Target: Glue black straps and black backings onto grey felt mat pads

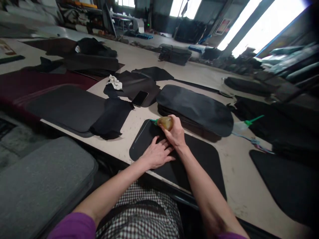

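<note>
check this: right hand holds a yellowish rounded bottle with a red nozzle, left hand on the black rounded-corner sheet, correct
The nozzle is green, not red, as the head view shows; the right hand holds the yellowish rounded bottle.

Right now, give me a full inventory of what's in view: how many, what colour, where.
Squeeze bottle: one, amber with green nozzle, in right hand
Rounded-corner panel: one, black, under left hand
Table: one, cream, under the panel
Oblong panel stack: one, black, beyond right hand
Smartphone: one, dark, left of that stack
Crumpled cloth: one, white, beyond smartphone
Left-hand panel stack: one, dark grey, table's left
Fabric piece: one, black, overlapping that stack
Sheet: one, maroon, far left
Mat pile: one, grey, lower left
Background clutter: mixed, too blurred to count
Sleeves: two, purple, bottom edge
Left hand: one, bare, spread on panel
Right hand: one, bare, gripping bottle
</note>
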`<state>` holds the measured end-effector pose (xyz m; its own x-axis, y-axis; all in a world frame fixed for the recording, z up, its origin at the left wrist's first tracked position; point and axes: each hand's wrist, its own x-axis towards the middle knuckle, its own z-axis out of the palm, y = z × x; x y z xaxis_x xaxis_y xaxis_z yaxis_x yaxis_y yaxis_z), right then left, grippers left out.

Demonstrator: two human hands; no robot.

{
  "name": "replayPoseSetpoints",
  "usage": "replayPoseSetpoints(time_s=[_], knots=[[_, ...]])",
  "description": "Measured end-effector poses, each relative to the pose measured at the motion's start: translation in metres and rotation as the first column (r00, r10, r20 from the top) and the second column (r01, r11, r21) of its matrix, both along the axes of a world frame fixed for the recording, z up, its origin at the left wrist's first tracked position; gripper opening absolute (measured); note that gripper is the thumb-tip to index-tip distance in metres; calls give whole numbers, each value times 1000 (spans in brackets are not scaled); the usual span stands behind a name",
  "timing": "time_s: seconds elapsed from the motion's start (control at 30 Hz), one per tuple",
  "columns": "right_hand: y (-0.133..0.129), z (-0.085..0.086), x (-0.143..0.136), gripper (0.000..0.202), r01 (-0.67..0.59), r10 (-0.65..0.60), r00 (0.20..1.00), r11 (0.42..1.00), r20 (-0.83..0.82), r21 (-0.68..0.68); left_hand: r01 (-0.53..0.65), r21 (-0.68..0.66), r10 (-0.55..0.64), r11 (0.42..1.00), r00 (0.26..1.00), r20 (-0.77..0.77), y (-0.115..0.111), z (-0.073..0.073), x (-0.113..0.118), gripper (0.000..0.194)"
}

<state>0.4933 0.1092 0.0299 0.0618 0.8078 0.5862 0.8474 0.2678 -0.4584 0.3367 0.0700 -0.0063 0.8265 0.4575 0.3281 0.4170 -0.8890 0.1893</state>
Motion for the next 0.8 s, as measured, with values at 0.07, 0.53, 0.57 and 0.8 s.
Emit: replayPoseSetpoints(time_s=[0.07, 0.53, 0.57, 0.8], knots=[[-3, 3, 5, 52, 17, -17, 1000, 1000, 5, -7, -6, 10, 6, 1000, 1000, -1, 0, 0, 0, 54], [-136, 19, 148, 53, 394, -385, 913, 918, 138, -43, 21, 36, -20, 999, 999, -29, -2, -4, 0, 53], [-148, 18, 161, 54, 433, -424, 895, 901, 139, -38, 21, 39, -20, 999, 999, -33, -2, -4, 1, 52], [-207, 10, 209, 57, 591, -589, 802, 806, 96, 9, 28, 49, -24, 998, 997, -68, -1, -6, 4, 52]])
